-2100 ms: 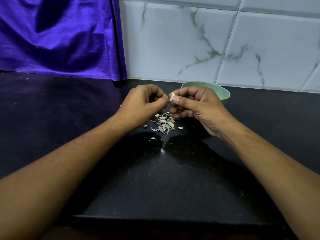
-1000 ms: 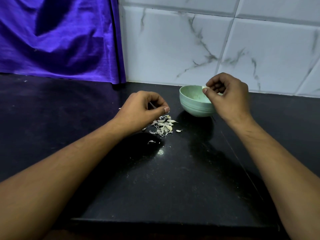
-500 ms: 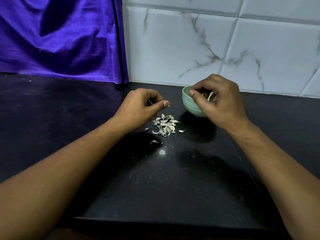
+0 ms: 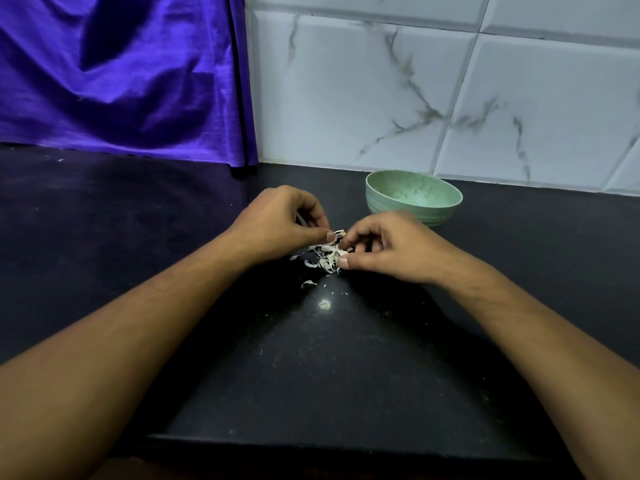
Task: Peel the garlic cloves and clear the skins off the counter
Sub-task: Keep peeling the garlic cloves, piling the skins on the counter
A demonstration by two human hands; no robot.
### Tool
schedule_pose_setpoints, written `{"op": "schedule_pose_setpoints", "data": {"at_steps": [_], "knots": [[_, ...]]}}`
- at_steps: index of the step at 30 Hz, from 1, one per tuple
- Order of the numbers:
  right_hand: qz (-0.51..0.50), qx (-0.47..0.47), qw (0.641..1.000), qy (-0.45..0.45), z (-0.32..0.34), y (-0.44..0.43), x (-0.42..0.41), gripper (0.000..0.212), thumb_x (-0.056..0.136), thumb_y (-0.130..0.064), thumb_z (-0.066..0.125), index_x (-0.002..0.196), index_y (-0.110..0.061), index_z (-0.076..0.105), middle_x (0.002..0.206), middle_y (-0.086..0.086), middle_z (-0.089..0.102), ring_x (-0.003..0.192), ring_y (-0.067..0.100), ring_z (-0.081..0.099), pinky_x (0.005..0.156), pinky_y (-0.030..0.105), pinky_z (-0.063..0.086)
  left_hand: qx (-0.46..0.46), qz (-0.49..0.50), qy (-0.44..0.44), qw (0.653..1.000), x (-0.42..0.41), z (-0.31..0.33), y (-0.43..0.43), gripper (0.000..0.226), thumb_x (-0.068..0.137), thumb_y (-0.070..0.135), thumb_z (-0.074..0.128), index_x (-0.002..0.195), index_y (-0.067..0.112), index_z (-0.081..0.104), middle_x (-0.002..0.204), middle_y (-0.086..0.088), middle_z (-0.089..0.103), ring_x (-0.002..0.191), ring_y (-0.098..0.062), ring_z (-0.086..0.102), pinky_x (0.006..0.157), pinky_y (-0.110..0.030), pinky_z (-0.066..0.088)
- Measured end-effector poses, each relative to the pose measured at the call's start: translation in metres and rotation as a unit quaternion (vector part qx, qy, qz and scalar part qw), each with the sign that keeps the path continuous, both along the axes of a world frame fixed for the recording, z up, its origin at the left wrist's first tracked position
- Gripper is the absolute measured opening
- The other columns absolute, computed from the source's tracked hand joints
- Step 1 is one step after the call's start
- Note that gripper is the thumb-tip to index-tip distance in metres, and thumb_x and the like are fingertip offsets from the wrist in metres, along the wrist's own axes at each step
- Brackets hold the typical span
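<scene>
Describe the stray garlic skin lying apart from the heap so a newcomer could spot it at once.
On the black counter, in front of the green bowl, a heap of garlic skins sits between the left hand and the right hand. Just nearer the camera lies one small curled skin, alone on bare counter, farthest from the heap.

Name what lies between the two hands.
In the head view, the pile of garlic skins lies on the counter between the left hand and the right hand.
</scene>
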State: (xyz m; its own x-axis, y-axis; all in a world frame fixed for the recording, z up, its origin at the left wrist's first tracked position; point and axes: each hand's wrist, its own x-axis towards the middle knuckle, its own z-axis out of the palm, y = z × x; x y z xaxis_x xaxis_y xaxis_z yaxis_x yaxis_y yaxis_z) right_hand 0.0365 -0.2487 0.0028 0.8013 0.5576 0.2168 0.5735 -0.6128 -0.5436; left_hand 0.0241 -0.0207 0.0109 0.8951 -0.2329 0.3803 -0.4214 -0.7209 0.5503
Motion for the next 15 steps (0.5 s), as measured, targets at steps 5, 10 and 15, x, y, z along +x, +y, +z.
{"op": "schedule_pose_setpoints", "data": {"at_steps": [5, 10, 15], "knots": [[0.005, -0.015, 0.999, -0.040, 0.0020, 0.0041, -0.0022, 0.007, 0.085, -0.024, 0.083, 0.090, -0.020, 0.079, 0.069, -0.008, 0.067, 0.050, 0.001, 0.049, 0.053, 0.013, 0.035, 0.008, -0.024, 0.017, 1.000, -0.0013, -0.0030, -0.0040, 0.002, 0.088, 0.028, 0.078, 0.089, 0.028, 0.080, 0.072, 0.013, 0.074, 0.063, 0.004, 0.067, 0.064, -0.021, 0.051], [0.005, -0.034, 0.998, -0.053, 0.0049, 0.0055, -0.0031, 0.003, 0.087, -0.019, 0.080, 0.087, -0.019, 0.077, 0.068, -0.006, 0.067, 0.051, 0.000, 0.050, 0.053, 0.012, 0.035, 0.012, -0.040, 0.029, 0.999, -0.0032, -0.0034, -0.0058, 0.006, 0.088, 0.030, 0.080, 0.093, 0.027, 0.079, 0.070, 0.013, 0.073, 0.064, 0.002, 0.068, 0.064, -0.022, 0.055], [0.003, -0.042, 0.998, -0.045, 0.0068, 0.0031, -0.0030, 0.007, 0.088, -0.022, 0.080, 0.090, -0.018, 0.074, 0.063, -0.012, 0.062, 0.050, 0.001, 0.049, 0.053, 0.013, 0.036, 0.001, -0.043, 0.033, 0.999, -0.0038, -0.0034, -0.0058, 0.008, 0.088, 0.031, 0.079, 0.094, 0.026, 0.079, 0.072, 0.011, 0.074, 0.070, -0.004, 0.072, 0.067, -0.028, 0.059]]}}
